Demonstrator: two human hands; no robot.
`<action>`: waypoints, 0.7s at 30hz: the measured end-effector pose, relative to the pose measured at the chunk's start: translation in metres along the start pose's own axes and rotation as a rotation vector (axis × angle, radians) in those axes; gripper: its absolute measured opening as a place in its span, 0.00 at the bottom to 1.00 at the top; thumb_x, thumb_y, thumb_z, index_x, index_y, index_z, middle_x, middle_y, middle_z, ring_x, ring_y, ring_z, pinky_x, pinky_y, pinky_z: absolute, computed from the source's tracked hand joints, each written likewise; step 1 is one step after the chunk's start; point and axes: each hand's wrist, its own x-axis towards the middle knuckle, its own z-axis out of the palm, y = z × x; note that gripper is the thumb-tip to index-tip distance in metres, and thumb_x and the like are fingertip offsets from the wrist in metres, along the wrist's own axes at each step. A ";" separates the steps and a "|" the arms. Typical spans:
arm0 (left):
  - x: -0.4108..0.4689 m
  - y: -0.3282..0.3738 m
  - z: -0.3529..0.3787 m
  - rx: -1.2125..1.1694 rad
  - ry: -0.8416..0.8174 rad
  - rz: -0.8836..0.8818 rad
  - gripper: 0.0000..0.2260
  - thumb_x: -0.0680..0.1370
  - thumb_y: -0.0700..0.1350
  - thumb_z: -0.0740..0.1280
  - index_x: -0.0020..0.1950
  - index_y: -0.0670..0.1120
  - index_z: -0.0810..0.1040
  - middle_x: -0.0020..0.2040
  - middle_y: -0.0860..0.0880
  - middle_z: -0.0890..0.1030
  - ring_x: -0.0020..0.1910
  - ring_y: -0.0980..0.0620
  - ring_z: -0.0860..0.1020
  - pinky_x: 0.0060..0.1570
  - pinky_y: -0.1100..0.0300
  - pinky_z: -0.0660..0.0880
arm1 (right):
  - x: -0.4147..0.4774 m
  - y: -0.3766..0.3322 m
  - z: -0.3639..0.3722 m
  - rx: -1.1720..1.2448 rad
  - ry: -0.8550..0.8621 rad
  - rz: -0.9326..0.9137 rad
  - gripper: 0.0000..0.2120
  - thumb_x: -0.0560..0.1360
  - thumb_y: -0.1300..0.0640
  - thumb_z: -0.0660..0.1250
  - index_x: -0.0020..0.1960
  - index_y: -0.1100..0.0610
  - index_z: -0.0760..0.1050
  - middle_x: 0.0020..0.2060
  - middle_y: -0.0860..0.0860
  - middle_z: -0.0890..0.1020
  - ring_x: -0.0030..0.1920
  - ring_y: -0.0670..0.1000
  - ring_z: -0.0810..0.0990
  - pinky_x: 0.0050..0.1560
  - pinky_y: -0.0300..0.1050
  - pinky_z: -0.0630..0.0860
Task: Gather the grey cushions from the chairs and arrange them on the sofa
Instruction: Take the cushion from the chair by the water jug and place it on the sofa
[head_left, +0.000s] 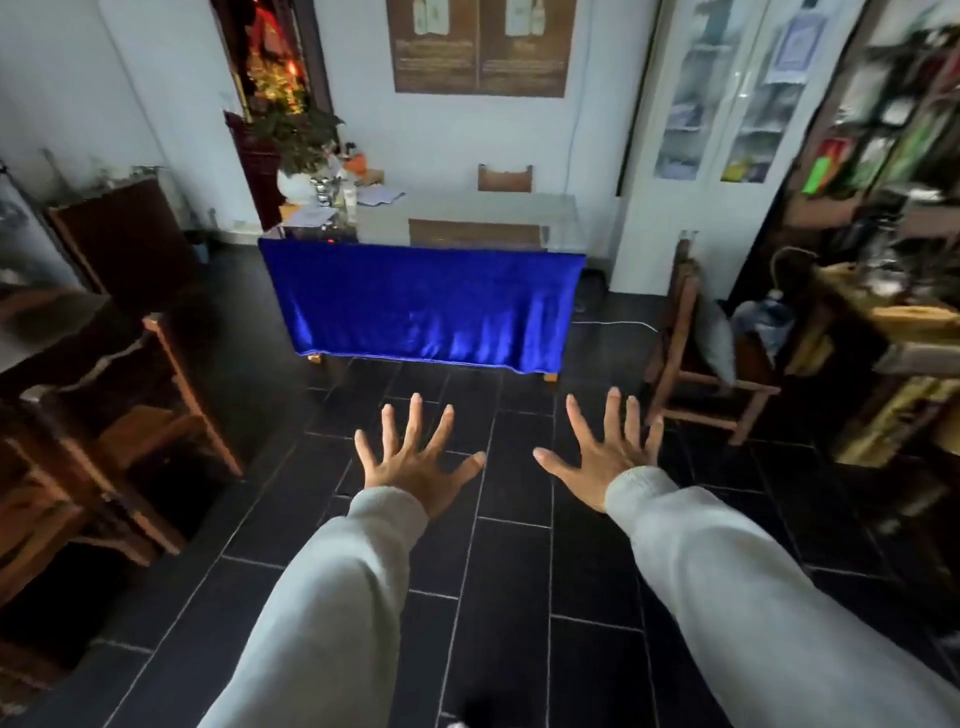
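Two hands reach out over the dark tiled floor (519, 571), both in pale grey sleeves. The left hand (415, 462) and the right hand (605, 457) are each spread wide, five fingers fanned, holding nothing. The landmark is the one glass-topped table (467, 213), its near edge draped with one blue cloth (426, 306). Both hands hover in front of the table, well apart from it. To the right of the table stands one wooden chair (691, 364), and one grey cushion (719, 338) leans upright on its seat. Two chair backs show at the table, one through the glass and one behind it. To the left of the table stand more wooden chairs (145, 415); their number is unclear.
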 end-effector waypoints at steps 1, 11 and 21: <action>0.021 0.021 0.000 0.016 -0.014 0.044 0.42 0.69 0.80 0.38 0.80 0.67 0.36 0.82 0.55 0.31 0.81 0.42 0.30 0.73 0.31 0.32 | 0.012 0.017 -0.001 0.015 -0.007 0.046 0.55 0.56 0.15 0.24 0.79 0.36 0.27 0.82 0.59 0.31 0.81 0.63 0.30 0.73 0.71 0.27; 0.215 0.244 -0.021 0.053 0.003 0.497 0.42 0.68 0.81 0.36 0.80 0.68 0.36 0.82 0.56 0.30 0.81 0.42 0.30 0.72 0.30 0.32 | 0.138 0.170 -0.069 0.118 0.146 0.375 0.57 0.59 0.14 0.28 0.83 0.38 0.38 0.85 0.54 0.40 0.83 0.65 0.38 0.77 0.71 0.34; 0.292 0.475 0.024 0.071 -0.102 0.813 0.42 0.69 0.80 0.36 0.80 0.66 0.37 0.82 0.54 0.29 0.80 0.41 0.29 0.73 0.30 0.33 | 0.169 0.373 -0.064 0.165 0.056 0.718 0.50 0.63 0.15 0.32 0.81 0.35 0.30 0.83 0.52 0.34 0.81 0.67 0.33 0.75 0.71 0.29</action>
